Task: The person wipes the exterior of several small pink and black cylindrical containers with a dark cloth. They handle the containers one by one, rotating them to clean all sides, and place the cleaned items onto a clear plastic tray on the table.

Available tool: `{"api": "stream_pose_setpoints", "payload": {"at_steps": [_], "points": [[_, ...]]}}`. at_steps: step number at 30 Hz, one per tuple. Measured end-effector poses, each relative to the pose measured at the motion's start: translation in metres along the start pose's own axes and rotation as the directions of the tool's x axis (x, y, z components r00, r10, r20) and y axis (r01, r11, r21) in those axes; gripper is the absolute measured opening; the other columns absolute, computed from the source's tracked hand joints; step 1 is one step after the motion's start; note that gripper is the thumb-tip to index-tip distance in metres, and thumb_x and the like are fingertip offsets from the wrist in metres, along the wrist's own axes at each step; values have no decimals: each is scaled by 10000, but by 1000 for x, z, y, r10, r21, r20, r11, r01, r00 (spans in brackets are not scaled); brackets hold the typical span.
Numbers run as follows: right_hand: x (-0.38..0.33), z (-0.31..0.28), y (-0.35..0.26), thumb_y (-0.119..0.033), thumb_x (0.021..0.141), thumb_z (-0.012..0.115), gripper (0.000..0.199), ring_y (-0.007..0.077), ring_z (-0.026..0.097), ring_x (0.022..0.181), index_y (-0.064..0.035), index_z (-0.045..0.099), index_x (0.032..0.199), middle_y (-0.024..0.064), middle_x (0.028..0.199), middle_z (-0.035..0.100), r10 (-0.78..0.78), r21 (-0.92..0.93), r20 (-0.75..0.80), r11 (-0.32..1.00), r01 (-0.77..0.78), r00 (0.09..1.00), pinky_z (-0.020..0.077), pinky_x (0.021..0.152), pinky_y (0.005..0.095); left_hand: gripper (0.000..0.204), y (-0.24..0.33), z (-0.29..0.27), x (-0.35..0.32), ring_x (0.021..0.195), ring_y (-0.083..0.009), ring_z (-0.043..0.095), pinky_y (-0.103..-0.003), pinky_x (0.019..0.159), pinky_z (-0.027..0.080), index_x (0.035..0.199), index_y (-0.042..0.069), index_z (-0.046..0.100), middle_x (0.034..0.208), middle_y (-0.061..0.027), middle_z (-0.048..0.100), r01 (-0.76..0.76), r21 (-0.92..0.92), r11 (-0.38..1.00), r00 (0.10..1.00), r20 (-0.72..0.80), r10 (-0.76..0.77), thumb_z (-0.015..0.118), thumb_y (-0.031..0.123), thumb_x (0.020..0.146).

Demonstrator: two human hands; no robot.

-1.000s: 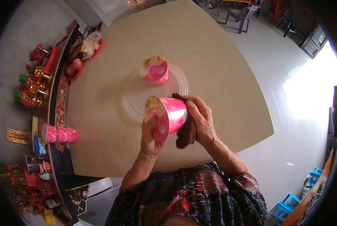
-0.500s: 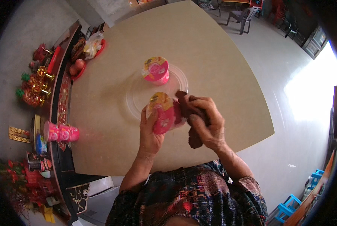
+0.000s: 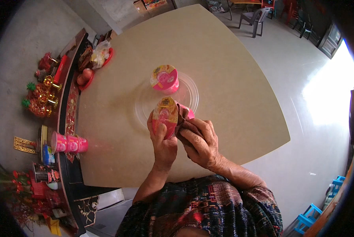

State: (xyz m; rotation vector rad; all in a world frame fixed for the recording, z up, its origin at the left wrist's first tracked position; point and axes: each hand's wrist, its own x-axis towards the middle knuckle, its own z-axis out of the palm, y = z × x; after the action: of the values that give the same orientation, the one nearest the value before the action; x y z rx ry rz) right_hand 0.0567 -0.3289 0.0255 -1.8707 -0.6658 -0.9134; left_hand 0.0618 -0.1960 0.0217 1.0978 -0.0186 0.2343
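Note:
My left hand (image 3: 161, 140) grips a pink instant noodle cup (image 3: 164, 117) by its lid side, thumb on the pink and yellow lid. The cup is tilted, its lid turned toward me and its wall facing right. Against that wall my right hand (image 3: 202, 144) presses a bunched brown cloth (image 3: 185, 123), its fingers closed round the fabric. Just beyond, a second pink cup (image 3: 164, 79) with the same lid stands upright on a clear round turntable-like disc (image 3: 193, 94). Most of the held cup's wall is hidden by the cloth and hands.
The beige table (image 3: 232, 91) spreads around the disc. Along its left side runs a dark carved cabinet (image 3: 72, 170) bearing several pink cups (image 3: 69, 142) lying in a stack, red and gold ornaments (image 3: 46, 93) and fruit in a red dish (image 3: 86, 77). A grey chair (image 3: 254, 19) stands far right.
My right hand has brought the cloth left, from the cup's edge onto its wall. The held cup has turned so its lid looks narrower. The view has shifted slightly.

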Motion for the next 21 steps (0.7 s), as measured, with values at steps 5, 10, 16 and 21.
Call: {"api": "stream_pose_setpoints", "payload": {"at_steps": [5,10,16,21], "points": [[16,-9,14,-74,654,755,397,290,589,896,-100,627,1030,105,1116,591,-52,70,67,996,47,996,525,728,374,554,14,-4,8,1263,-241,464,-397,1060,415,1395,52,317,1355,-113,453,291,-367,884,949,229,-217,563,200,922],[57,-18,27,-40,818,598,187,333,620,920,-41,622,1004,143,1012,633,193,344,123,912,-224,974,507,802,402,641,10,-11,4,1282,-266,456,-415,1081,390,1436,41,274,1401,-138,430,407,-437,802,908,293,-301,590,174,895],[63,-12,53,-141,881,550,260,251,648,936,14,633,1072,173,1006,668,425,427,565,583,-692,707,504,844,350,665,7,-25,2,1272,-274,467,-417,1078,398,1449,34,259,1406,-150,424,462,-435,773,874,370,-314,592,129,880],[44,-8,46,-149,861,589,284,261,613,994,26,626,1081,163,1058,642,414,513,337,673,-533,846,494,869,367,509,6,-26,9,1199,-284,526,-415,1002,478,1337,36,382,1300,-167,497,425,-521,740,905,260,-337,591,106,878]]}}
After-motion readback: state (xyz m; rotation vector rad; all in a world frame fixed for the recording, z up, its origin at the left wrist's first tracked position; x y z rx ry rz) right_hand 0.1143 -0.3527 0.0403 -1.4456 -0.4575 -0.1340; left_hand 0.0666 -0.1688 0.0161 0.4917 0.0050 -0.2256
